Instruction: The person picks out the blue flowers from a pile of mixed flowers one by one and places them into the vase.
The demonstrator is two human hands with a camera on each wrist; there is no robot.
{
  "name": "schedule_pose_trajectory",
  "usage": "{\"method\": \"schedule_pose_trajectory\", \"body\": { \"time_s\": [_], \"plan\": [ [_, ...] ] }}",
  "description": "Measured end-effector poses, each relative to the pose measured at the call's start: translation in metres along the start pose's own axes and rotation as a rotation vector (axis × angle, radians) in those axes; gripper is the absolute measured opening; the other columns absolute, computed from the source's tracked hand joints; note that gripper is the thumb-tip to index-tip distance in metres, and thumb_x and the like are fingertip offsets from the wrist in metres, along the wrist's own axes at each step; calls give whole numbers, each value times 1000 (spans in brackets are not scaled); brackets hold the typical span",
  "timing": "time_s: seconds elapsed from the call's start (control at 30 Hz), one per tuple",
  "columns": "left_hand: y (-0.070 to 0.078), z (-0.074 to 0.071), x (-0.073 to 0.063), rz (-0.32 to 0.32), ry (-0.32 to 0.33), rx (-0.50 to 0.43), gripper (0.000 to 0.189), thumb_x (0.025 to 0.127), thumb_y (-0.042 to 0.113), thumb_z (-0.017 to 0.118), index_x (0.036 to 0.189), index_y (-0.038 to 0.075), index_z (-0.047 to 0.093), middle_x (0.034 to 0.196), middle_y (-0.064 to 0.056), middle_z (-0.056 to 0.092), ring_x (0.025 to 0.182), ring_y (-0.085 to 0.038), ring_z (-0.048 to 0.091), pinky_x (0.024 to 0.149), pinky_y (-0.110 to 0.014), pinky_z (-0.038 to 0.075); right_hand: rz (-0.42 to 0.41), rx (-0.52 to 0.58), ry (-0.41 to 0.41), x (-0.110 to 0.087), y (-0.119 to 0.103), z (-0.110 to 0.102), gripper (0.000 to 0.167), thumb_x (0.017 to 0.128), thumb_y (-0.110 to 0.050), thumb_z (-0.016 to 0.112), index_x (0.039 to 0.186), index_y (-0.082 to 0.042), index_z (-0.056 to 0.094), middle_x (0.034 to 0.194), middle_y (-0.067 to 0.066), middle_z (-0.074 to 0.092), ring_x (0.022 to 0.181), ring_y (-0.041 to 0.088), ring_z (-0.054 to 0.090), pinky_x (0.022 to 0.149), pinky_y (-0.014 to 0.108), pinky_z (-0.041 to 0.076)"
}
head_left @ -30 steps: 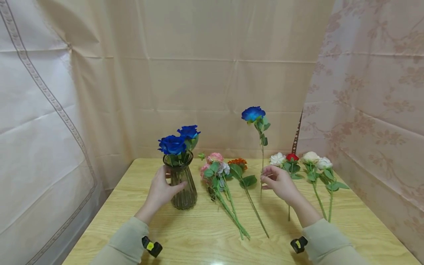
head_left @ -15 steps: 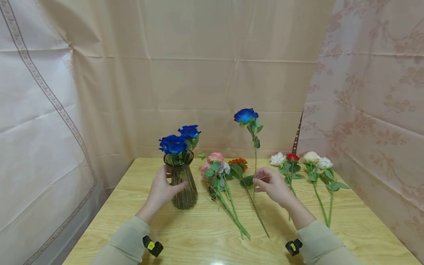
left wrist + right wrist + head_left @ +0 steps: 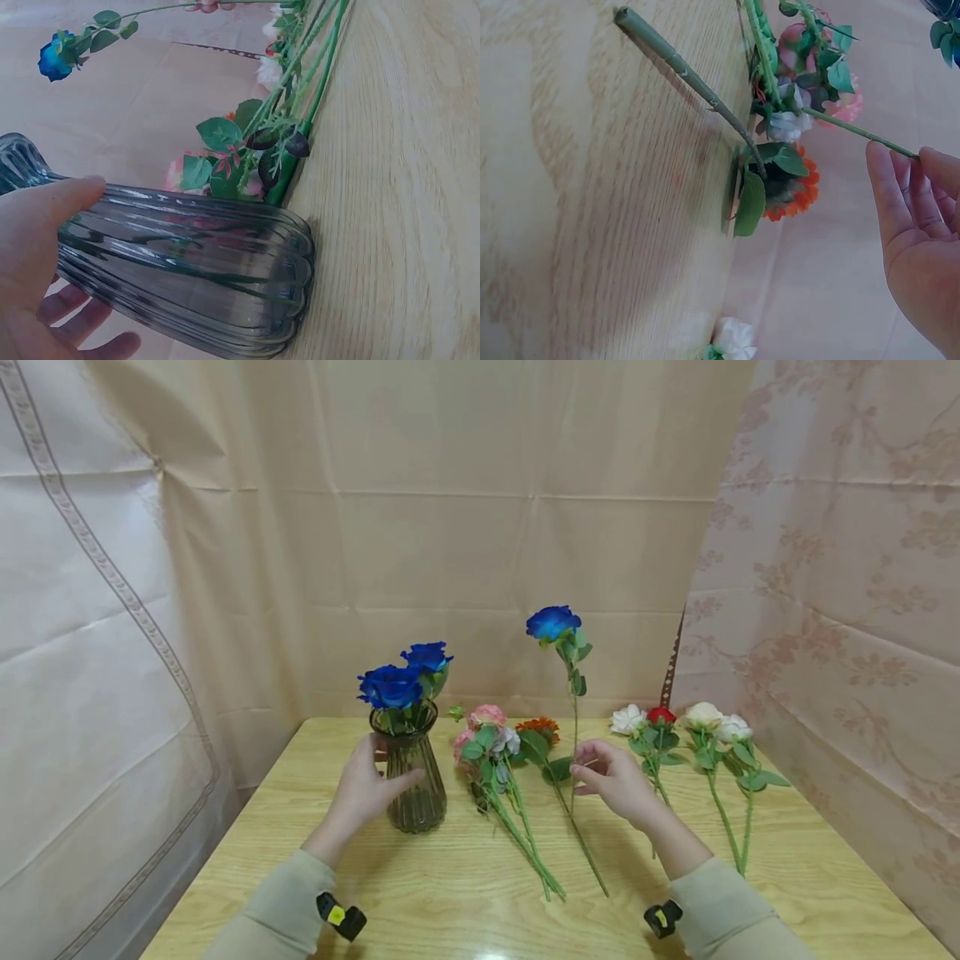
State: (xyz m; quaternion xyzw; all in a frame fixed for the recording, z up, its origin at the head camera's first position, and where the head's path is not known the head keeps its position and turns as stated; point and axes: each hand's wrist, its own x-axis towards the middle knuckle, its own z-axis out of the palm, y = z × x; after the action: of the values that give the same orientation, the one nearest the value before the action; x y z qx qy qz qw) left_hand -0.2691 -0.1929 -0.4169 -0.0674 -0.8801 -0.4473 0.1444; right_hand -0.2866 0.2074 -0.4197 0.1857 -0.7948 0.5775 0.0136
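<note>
A ribbed smoky glass vase (image 3: 417, 797) stands upright on the table at centre left. Two blue roses (image 3: 391, 687) are in it, their stems showing through the glass in the left wrist view. My left hand (image 3: 366, 791) holds the vase around its side, thumb in front and fingers behind. Farther right, my right hand (image 3: 617, 783) pinches the lower stem of another blue rose (image 3: 553, 623), held upright with its bloom above the vase's height. In the right wrist view the rose's stem (image 3: 862, 133) runs between thumb and fingertips; its bloom is out of that frame.
Between the hands lie a bunch of pink and pale flowers (image 3: 487, 743) and an orange flower (image 3: 540, 729) with a long stem. White, red and cream roses (image 3: 705, 717) lie at the right. A beige curtain (image 3: 480, 543) hangs behind the wooden table (image 3: 450, 910).
My right hand has moved left with the upright blue rose, mostly in the first half second. The left hand and the vase have stayed in place.
</note>
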Motion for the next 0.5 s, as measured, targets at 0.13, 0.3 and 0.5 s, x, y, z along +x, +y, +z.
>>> {"method": "schedule_pose_trajectory", "body": {
  "time_s": [0.13, 0.3, 0.5],
  "plan": [
    [3, -2, -1, -12, -1, 31, 73, 83, 43, 85, 136, 8, 49, 131, -14, 55, 120, -35, 53, 92, -53, 53, 7, -7, -1, 0, -1, 0, 15, 100, -3, 64, 112, 3, 57, 105, 19, 59, 98, 51, 61, 78, 49, 61],
    [6, -3, -3, -8, 4, 47, 73, 84, 43, 85, 136, 7, 49, 131, -15, 56, 121, -35, 53, 93, -54, 52, 1, -18, -2, -1, -2, 0, 15, 100, -3, 65, 112, 3, 57, 105, 19, 59, 96, 47, 63, 77, 47, 61],
    [9, -5, -8, 0, 39, 54, 77, 83, 50, 83, 135, 7, 49, 127, -15, 57, 117, -35, 55, 91, -52, 53, -12, -17, -1, -2, -3, -2, 16, 100, -3, 65, 111, 5, 56, 105, 20, 59, 94, 44, 64, 77, 48, 61]
  ]
}}
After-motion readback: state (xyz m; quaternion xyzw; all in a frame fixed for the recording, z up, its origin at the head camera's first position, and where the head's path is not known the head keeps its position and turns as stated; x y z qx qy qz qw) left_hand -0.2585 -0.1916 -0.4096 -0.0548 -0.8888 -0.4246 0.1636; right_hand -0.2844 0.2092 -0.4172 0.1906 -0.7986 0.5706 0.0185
